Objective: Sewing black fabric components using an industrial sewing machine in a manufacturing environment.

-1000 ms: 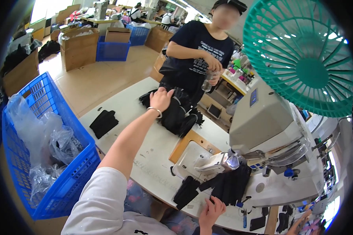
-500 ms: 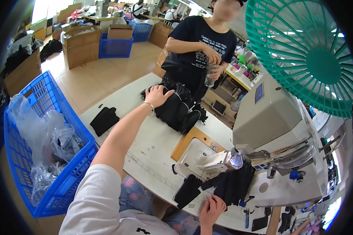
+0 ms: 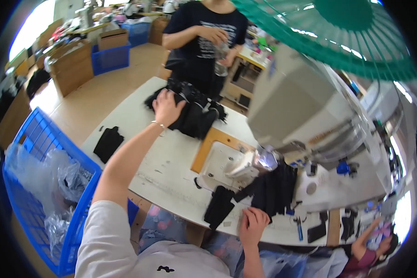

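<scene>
My left hand (image 3: 167, 109) reaches across the table, its fingers spread over the left part of a tied black cloth bundle (image 3: 193, 121). At the near table edge, my right hand (image 3: 254, 226) rests with loosely bent fingers, beside black cloth pieces (image 3: 277, 191) that lie by the head of a sewing machine (image 3: 294, 104). I see nothing in its fingers. A small black cloth stack (image 3: 218, 207) lies left of my right hand. Another folded black piece (image 3: 109, 144) lies at the table's left end.
A blue crate (image 3: 85, 204) with clear plastic bags stands at left. Across the table (image 3: 160, 173) a person in a dark shirt (image 3: 204, 34) holds a clear bottle (image 3: 221, 67). A green fan (image 3: 343, 41) hangs over the machine. Blue-handled snips (image 3: 300, 230) lie at right.
My view has shifted, so the table and bundle sit further left. My left hand stays on the bundle. My right hand stays at the near edge. Another person now shows at lower right.
</scene>
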Action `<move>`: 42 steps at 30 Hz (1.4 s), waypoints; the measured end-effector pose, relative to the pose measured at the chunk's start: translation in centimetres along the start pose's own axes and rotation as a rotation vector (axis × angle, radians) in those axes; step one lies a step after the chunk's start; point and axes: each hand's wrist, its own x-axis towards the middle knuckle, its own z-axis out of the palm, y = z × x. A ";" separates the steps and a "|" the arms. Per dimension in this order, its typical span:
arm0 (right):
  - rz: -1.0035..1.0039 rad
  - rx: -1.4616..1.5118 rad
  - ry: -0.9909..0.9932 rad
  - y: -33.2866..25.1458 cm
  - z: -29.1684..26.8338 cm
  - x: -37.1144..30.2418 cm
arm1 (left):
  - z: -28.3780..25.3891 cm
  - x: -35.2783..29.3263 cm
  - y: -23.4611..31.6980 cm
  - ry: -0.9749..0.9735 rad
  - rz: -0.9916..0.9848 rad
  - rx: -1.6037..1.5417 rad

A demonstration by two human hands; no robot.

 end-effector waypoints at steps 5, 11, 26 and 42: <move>0.059 0.087 -0.008 0.2 -1.2 1.5 | -5.6 -8.5 7.5 -0.022 0.478 -0.320; 0.032 0.033 0.115 3.5 -2.8 7.2 | -13.7 -23.6 13.2 -0.706 1.117 -0.257; 0.324 0.131 0.140 5.9 -2.2 9.2 | -12.6 -28.9 12.9 -0.550 0.792 -0.158; 0.762 0.778 0.052 5.9 -3.1 8.4 | -6.5 -25.0 23.0 -0.543 1.190 -0.323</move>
